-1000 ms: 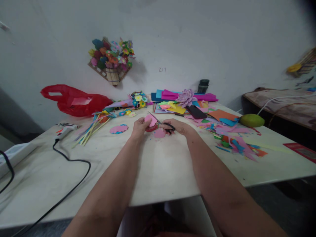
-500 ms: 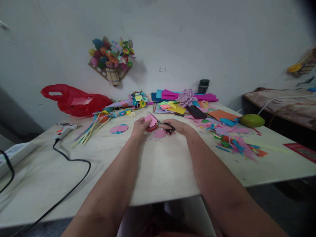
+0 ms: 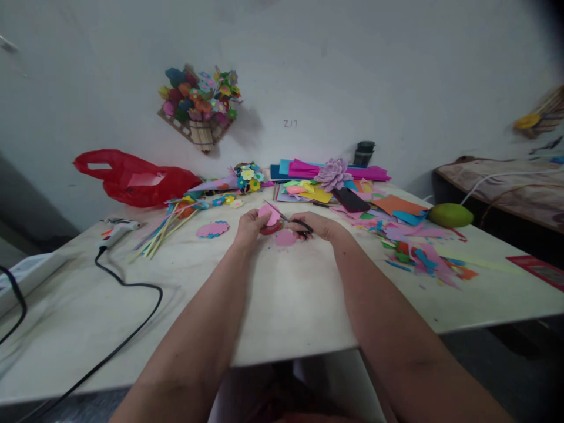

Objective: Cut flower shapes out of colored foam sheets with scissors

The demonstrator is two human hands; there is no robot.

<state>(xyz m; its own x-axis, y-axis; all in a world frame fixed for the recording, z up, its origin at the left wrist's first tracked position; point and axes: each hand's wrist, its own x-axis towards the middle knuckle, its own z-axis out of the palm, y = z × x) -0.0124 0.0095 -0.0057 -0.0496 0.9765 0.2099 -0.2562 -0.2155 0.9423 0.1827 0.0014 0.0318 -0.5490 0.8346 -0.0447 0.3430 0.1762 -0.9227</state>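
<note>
Between thumb and fingers, my left hand (image 3: 250, 227) pinches a small pink paper piece (image 3: 268, 215) with a rounded edge. My right hand (image 3: 312, 224) is closed around the black handles of a pair of scissors (image 3: 301, 223), whose blades point up and left against the pink piece. Under the hands lies a red round object (image 3: 270, 229), partly hidden. A pink paper disc (image 3: 285, 237) rests on the table just below the scissors, with tiny scraps near it. To the left lies a pink scalloped disc (image 3: 213, 229) with blue edging.
A glue gun (image 3: 116, 232) with a black cord lies at left, near paper strips (image 3: 167, 229) and a red plastic bag (image 3: 136, 182). Paper scraps (image 3: 423, 252), a dark phone (image 3: 351, 200) and a green fruit (image 3: 451, 215) are on the right. Paper flowers (image 3: 249, 177) stand behind.
Almost nothing differs. Both hands keep their place with the pink paper and the scissors, apart from a very slight shift of the view.
</note>
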